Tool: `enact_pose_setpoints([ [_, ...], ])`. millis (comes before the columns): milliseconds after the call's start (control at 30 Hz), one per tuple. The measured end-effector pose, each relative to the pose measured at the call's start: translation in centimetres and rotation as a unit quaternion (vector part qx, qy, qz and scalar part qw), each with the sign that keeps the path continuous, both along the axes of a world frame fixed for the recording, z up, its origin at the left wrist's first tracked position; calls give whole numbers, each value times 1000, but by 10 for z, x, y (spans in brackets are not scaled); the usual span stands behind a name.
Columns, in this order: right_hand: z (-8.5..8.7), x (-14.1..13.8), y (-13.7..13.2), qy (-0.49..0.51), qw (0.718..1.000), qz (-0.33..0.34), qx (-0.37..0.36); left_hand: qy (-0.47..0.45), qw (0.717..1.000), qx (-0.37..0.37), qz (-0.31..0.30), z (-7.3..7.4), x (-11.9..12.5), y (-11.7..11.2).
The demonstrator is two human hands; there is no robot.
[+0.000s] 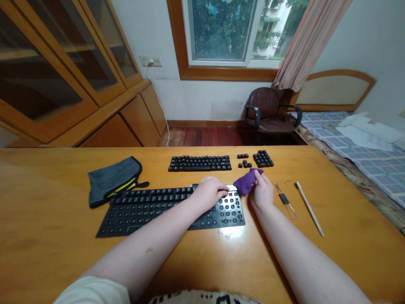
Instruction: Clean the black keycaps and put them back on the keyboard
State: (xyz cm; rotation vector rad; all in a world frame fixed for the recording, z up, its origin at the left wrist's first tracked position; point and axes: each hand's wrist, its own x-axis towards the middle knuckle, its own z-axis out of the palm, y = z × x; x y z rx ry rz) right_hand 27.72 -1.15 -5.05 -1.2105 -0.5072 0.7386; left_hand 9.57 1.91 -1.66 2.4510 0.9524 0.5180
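Observation:
A black keyboard [164,209] with most of its keycaps off lies on the table, its switches and some bare plate showing. Across its upper right part rests my left hand [209,193], fingers bent and closed on the keyboard near the back edge. My right hand [262,192] pinches a purple cloth [246,183], which hangs at the keyboard's top right corner. Behind the keyboard, the removed black keycaps stand in groups: a main block [200,163], a few small ones [244,164] and a number pad block [263,158].
A folded grey cloth [112,181] with yellow lining touches the keyboard's left end. To the right lie a wire keycap puller [284,199] and a pale stick-like brush [309,208]. Beyond the wooden table [47,219] stand a chair [268,109] and a bed [344,139].

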Motion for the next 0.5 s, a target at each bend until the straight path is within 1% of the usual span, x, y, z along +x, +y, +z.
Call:
enact_pose_setpoints([
  [133,1,0,-1,9,1000,5,7,7,1000,8,0,1,1,-1],
  [367,0,-1,0,35,999,7,15,31,999,29,5,8,3,-9],
  [500,-2,0,1,42,999,6,14,50,997,54,-11,9,4,-15],
])
